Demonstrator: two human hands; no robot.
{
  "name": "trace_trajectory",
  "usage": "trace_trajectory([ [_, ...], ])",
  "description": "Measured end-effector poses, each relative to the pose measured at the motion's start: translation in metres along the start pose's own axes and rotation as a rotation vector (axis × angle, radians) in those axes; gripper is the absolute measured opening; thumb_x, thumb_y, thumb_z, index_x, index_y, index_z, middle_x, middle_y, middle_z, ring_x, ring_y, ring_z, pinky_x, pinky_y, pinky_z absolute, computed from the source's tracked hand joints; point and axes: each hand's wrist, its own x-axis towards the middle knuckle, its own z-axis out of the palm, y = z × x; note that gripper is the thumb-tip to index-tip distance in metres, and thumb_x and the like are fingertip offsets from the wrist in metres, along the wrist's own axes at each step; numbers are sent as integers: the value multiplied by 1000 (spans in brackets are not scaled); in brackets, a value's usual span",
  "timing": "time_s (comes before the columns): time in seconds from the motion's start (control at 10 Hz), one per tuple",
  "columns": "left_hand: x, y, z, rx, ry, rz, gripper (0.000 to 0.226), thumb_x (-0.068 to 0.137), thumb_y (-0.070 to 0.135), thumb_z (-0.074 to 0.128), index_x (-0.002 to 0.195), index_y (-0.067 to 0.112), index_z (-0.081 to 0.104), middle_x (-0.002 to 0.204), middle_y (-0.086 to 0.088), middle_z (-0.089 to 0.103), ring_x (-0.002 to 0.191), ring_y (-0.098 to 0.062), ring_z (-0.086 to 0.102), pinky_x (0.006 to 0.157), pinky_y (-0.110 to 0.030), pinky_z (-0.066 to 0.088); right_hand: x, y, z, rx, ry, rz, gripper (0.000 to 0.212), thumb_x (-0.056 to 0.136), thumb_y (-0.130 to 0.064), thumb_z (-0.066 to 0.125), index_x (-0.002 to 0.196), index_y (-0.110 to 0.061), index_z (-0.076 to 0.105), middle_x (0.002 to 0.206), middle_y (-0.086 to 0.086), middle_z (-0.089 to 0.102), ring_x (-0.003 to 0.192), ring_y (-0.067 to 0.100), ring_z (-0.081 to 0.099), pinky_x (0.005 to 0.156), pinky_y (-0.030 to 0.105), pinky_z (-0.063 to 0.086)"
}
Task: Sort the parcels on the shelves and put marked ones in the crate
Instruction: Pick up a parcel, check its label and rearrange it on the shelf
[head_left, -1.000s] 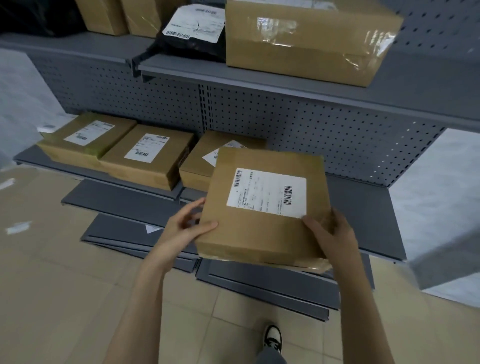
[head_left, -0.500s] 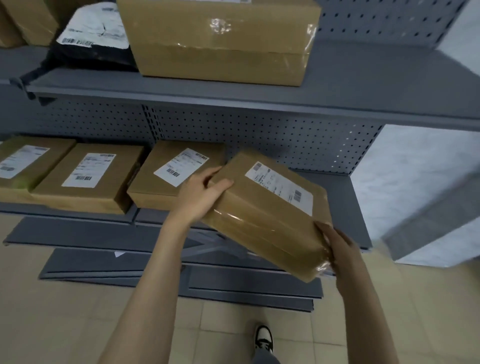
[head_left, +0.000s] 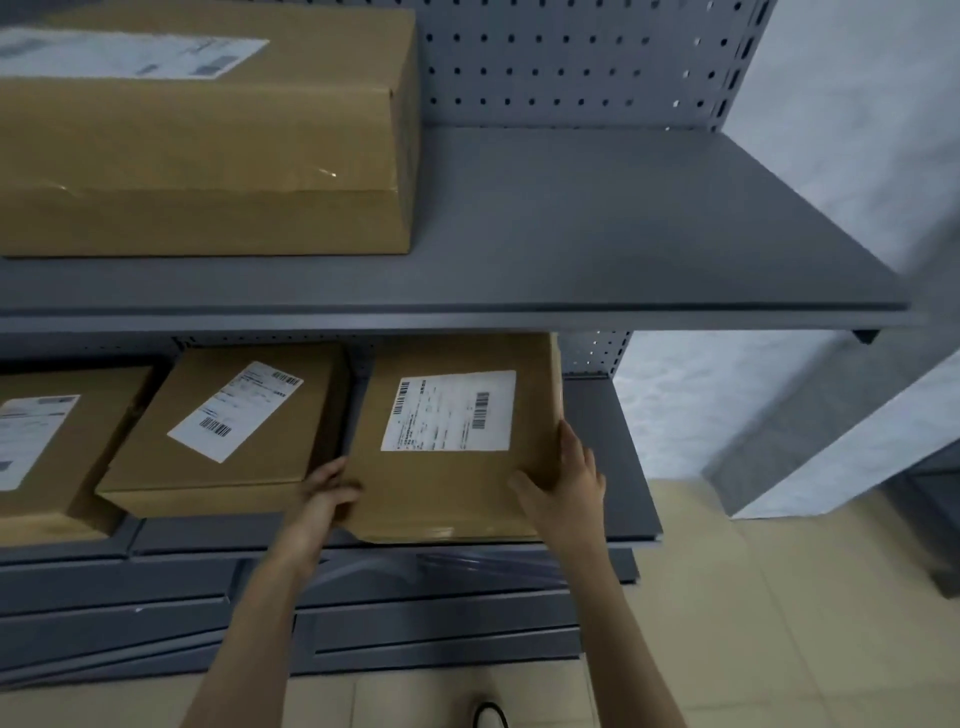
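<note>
A flat brown parcel (head_left: 457, 483) with a white barcode label lies on the lower grey shelf (head_left: 618, 467), at its right end. My left hand (head_left: 327, 491) grips the parcel's front left corner. My right hand (head_left: 563, 480) holds its right edge, thumb on top. To its left a second labelled brown parcel (head_left: 228, 431) lies on the same shelf, and a third parcel (head_left: 47, 447) is cut off at the left edge. No crate is in view.
A big brown carton (head_left: 208, 140) fills the left of the upper shelf (head_left: 623, 223), whose right half is bare. Loose grey shelf boards (head_left: 415, 618) are stacked on the tiled floor below. A marble-look wall (head_left: 857, 104) rises at the right.
The parcel was held tilted in the air in front of the shelves. It now lies flat on the lower shelf beside the second parcel, both hands still on it. The view has moved right and closer.
</note>
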Motion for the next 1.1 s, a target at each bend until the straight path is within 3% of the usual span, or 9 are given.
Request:
trace_trajectory([
  [0.1,4,5,9,54,40,32,57,83,-6,60,135,14,47,134,-10,52,122,-27,49,103,-35,39,37,34,10,245,-74,84,96,52,-42,62,142,-26,34,134,2,47,122,29,49,98,52,46],
  [0.2,6,9,18,77,53,19,58,85,-5,59,139,8,41,135,-13,49,125,-29,46,100,-34,40,68,50,17,321,-164,98,79,63,-16,68,137,-22,40,126,7,53,114,30,54,93,53,49],
  [0.3,10,7,20,124,55,10,60,87,0,60,142,7,36,140,-13,44,130,-27,41,100,-32,39,87,53,24,308,-238,104,75,70,-7,64,139,-19,38,127,6,51,115,29,52,96,50,48],
  [0.4,13,3,20,205,46,16,62,90,5,58,145,9,30,146,-13,38,133,-25,37,105,-32,33,94,58,33,297,-299,123,90,69,-19,67,148,-20,23,138,5,42,123,27,47,100,49,45],
  [0.6,22,13,15,401,7,133,65,92,10,56,148,12,22,150,-9,31,137,-24,31,110,-33,26,94,62,41,304,-316,134,85,86,-8,65,151,-16,12,138,1,38,121,20,43,104,40,42],
  [0.7,23,19,13,585,-71,192,73,91,14,58,150,14,14,151,-8,29,137,-24,30,113,-35,25,91,59,39,228,-275,78,83,86,-12,66,150,-16,13,136,-1,38,127,23,42,103,41,42],
  [0.8,19,24,12,813,-67,334,83,87,20,64,150,19,9,152,-8,26,136,-26,33,112,-38,28,79,46,31,16,-225,-80,90,77,-28,66,150,-18,14,148,8,33,137,32,30,109,53,33],
  [0.9,5,31,6,914,-41,439,86,85,34,65,150,26,9,156,-6,17,140,-27,25,111,-45,30,57,23,18,-135,-174,-141,92,84,-20,68,151,-11,6,157,9,15,146,29,12,117,47,16],
  [1.1,-45,45,-31,952,-34,669,82,86,38,64,150,26,14,155,-5,23,140,-25,25,110,-46,31,-8,-4,4,-97,-22,-269,93,83,-24,71,151,-18,9,158,7,14,146,27,11,117,48,16],
])
